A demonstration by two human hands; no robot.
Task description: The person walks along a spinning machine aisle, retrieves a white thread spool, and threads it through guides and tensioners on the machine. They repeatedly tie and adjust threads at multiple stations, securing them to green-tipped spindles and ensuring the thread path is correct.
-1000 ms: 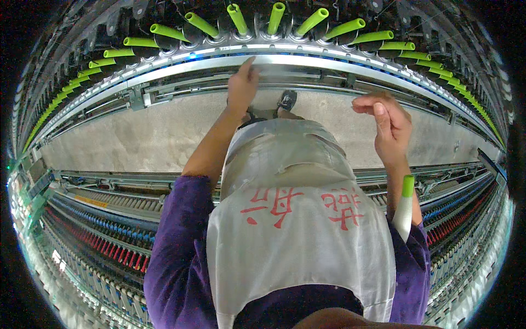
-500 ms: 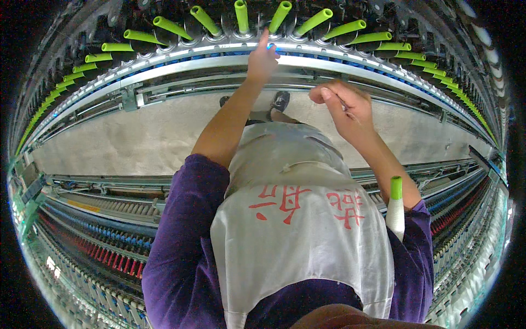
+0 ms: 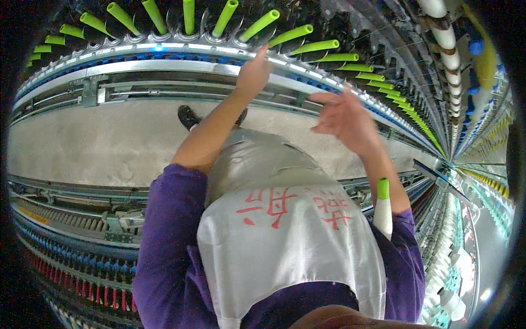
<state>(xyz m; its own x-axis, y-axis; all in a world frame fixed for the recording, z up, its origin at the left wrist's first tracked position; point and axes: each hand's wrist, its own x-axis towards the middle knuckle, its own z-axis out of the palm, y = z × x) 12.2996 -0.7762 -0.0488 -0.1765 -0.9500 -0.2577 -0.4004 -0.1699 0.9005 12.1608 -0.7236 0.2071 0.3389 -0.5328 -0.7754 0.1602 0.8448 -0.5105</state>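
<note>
My left hand (image 3: 255,75) reaches to the front rail of a spinning frame, its index finger stretched toward the foot of a bright green tube (image 3: 290,35). Its other fingers look curled, and I make out nothing in them. To the right, my right hand (image 3: 350,123) hangs in front of the rail, smeared by motion, with fingers apart and nothing visible in it. A bobbin of white yarn with a green top (image 3: 383,211) sticks up beside my right upper arm. Across my front lies a white apron (image 3: 296,247) with red markings.
A curved row of green tubes (image 3: 189,16) stands along the machine, with a small blue light (image 3: 158,48) on its rail (image 3: 126,67). Below runs a pale floor aisle (image 3: 82,131). Another machine with red and blue parts (image 3: 76,282) stands behind me. White rolls (image 3: 449,55) hang at upper right.
The view has swung right, so the tubes and blue light sit further left. My right hand's fingers have spread from a curled pose. My left hand points at a tube further right along the row.
</note>
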